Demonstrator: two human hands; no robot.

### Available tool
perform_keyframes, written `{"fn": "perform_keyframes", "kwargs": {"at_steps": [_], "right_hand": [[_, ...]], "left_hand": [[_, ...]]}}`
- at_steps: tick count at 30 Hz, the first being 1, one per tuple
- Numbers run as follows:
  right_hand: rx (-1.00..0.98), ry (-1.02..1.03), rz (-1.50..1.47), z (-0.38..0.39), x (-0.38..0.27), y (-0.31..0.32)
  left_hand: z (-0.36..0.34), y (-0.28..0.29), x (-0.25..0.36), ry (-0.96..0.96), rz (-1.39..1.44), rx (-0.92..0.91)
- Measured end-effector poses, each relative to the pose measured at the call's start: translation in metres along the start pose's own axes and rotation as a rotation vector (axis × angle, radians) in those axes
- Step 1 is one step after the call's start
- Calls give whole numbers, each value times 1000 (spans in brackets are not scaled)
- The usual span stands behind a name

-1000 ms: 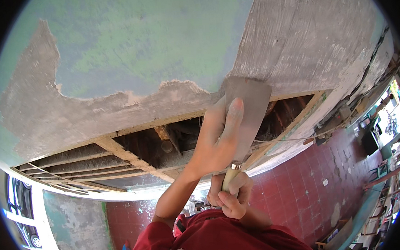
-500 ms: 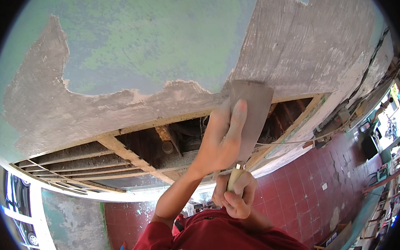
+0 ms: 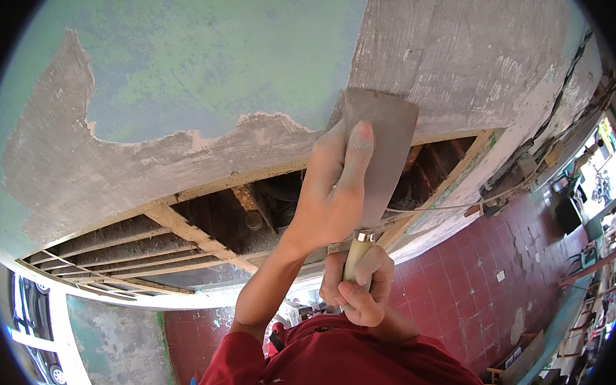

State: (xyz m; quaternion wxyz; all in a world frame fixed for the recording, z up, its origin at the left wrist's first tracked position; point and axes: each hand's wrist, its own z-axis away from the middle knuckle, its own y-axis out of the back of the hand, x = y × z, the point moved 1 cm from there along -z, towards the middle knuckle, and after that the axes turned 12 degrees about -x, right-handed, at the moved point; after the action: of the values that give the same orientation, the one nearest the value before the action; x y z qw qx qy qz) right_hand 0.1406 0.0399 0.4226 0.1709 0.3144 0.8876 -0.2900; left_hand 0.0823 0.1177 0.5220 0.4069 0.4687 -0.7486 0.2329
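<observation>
A wide-bladed scraper [image 3: 387, 136] lies with its broad grey blade against the overhead surface, its front edge on bare grey scraped plaster [image 3: 447, 60] beside the green-blue paint [image 3: 224, 57]. My right hand [image 3: 369, 294] is wrapped round its pale handle, below the metal collar. Higher up, my left hand [image 3: 332, 191] grips the blade's left side, with a finger or thumb lying flat along its face. Grey dust coats those fingers. The ragged paint border runs left from the blade, and part of it is hidden behind my left hand.
Just below the blade is a long opening with wooden framing [image 3: 199, 236] and dark beams inside. A thin cable [image 3: 455, 206] crosses near its right end. Red floor tiles [image 3: 459, 282] lie far below, with a green chair [image 3: 586, 258] and clutter at right. Parked vehicles show at far left.
Both hands have pushed the scraper forward, so its blade edge sits higher on the scraped plaster. My view has shifted slightly. The grip of both hands looks the same.
</observation>
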Motion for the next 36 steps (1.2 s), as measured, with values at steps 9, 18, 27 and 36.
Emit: {"fn": "perform_keyframes", "kwargs": {"at_steps": [9,18,27,36], "right_hand": [[-11,1,32,-2,-6,2],[-5,-37,26,7,-6,0],[-94,-40,97,10,-5,3],[-80,-45,128,7,-7,3]], "left_hand": [[1,-1,7,104,-59,16],[8,-1,-8,-12,-188,72],[11,-5,-11,-28,-15,40],[14,0,-17,105,-86,58]]}}
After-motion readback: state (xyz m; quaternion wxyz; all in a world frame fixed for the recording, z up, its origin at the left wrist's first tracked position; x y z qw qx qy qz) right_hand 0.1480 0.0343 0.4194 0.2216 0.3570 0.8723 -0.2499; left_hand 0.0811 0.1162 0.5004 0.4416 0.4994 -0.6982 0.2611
